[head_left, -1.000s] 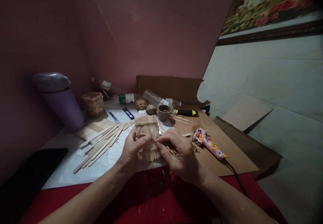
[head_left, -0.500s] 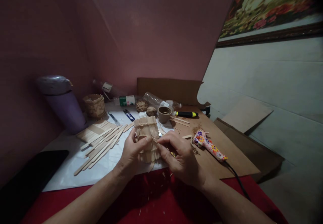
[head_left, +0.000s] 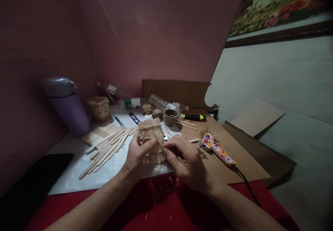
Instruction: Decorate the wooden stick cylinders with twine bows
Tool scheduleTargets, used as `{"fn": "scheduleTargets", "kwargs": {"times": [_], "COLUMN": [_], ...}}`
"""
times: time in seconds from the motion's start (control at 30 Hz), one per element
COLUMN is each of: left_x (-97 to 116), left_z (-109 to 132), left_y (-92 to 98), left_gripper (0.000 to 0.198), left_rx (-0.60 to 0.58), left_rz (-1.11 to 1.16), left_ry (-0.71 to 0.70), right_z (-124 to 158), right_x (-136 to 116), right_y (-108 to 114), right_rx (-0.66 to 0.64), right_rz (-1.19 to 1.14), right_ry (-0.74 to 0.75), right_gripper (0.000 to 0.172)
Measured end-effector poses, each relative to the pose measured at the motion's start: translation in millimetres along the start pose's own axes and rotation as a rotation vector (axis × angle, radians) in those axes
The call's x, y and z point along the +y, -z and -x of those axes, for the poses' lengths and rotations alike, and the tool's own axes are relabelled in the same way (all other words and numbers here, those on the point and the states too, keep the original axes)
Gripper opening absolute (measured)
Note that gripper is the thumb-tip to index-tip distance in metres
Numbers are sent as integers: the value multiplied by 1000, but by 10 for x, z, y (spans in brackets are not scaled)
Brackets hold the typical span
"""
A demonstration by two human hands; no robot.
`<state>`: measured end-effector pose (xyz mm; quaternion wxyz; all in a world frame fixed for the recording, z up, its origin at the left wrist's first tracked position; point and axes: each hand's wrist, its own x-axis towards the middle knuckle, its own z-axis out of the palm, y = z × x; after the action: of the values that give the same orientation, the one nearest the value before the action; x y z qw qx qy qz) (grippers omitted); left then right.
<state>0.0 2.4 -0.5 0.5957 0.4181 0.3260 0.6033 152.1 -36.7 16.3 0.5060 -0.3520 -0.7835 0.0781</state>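
My left hand (head_left: pixel 135 156) is closed around the left side of a small holder made of craft sticks (head_left: pixel 150 128), its thumb lying across the front. Rough twine (head_left: pixel 149 127) runs across the sticks in bands. At the holder's right edge, my right hand (head_left: pixel 186 161) pinches the twine between thumb and forefinger; the exact end it grips is partly hidden. Loose craft sticks (head_left: pixel 106 154) lie fanned out to the left of my hands. Just behind the holder stands a small brown cup (head_left: pixel 171 120).
A flower-patterned glue gun (head_left: pixel 218 150) with a cord lies on cardboard (head_left: pixel 239 168) at right. Toward the back are a utility knife (head_left: pixel 194 117), twine balls (head_left: pixel 147 109), plastic bottles (head_left: pixel 158 101) and a woven basket (head_left: pixel 99 109). A purple tumbler (head_left: pixel 69 113) stands at left.
The view has shifted slightly, so the background sits a little further right. Both hands keep nearly the same grip on the holder and its twine.
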Motion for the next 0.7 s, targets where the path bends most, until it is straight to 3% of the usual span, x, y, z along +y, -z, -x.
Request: {"fn": "scheduleTargets", "kwargs": {"times": [0.2, 0.53, 0.7], "left_x": [3, 68, 80], "left_z": [-14, 25, 15], "left_y": [7, -22, -28], "left_gripper": [56, 56, 58], "left_rx": [10, 116, 161], "left_rz": [-20, -360, -365], "left_ry": [-23, -242, -211], "right_z": [-3, 28, 32], "right_x": [-21, -34, -34], "right_y": [-7, -17, -28], "right_rx": [3, -1, -6], "right_rz": [11, 52, 59], "right_ry": [-25, -58, -99], "right_gripper": [8, 11, 11]}}
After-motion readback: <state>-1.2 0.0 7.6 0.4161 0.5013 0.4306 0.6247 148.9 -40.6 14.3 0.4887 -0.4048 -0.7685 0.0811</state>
